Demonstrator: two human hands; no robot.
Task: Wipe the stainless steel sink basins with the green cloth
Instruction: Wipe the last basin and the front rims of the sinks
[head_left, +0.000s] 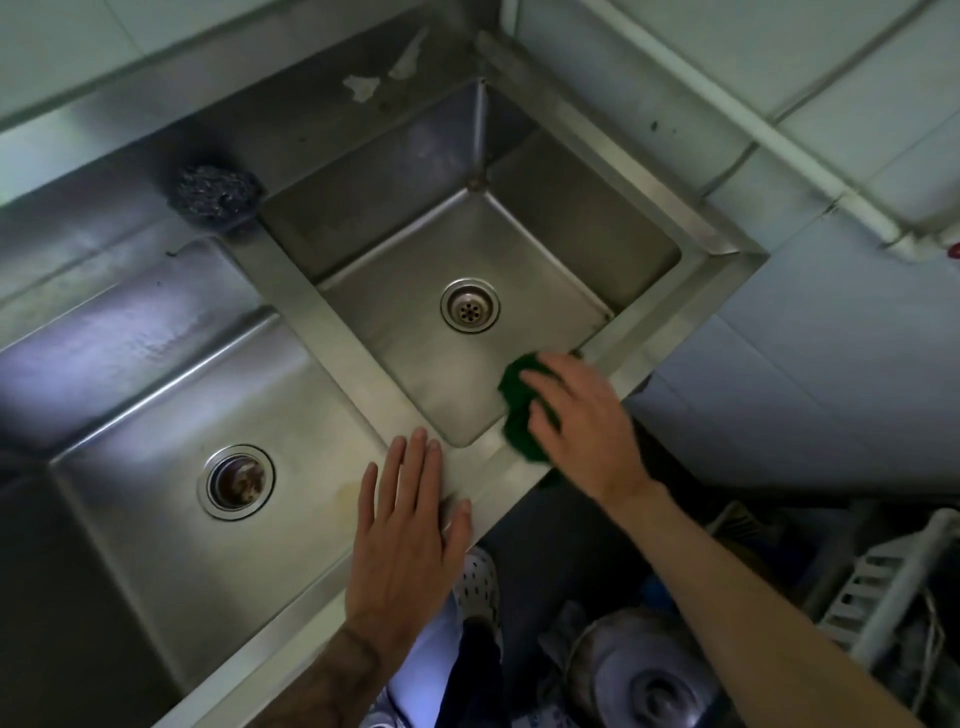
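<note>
The green cloth (519, 410) lay bunched under my right hand (576, 415), pressed over the near front rim of the right basin (545, 260), partly hanging inside. That basin was dull stainless steel with a clean round drain (470, 304). The left basin (171, 395) beside it showed brownish staining near its darker, grimy drain (236, 481).

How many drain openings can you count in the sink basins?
2. One drain sits in the floor of the far right basin; the other drain sits in the near left basin. None seems hidden.
</note>
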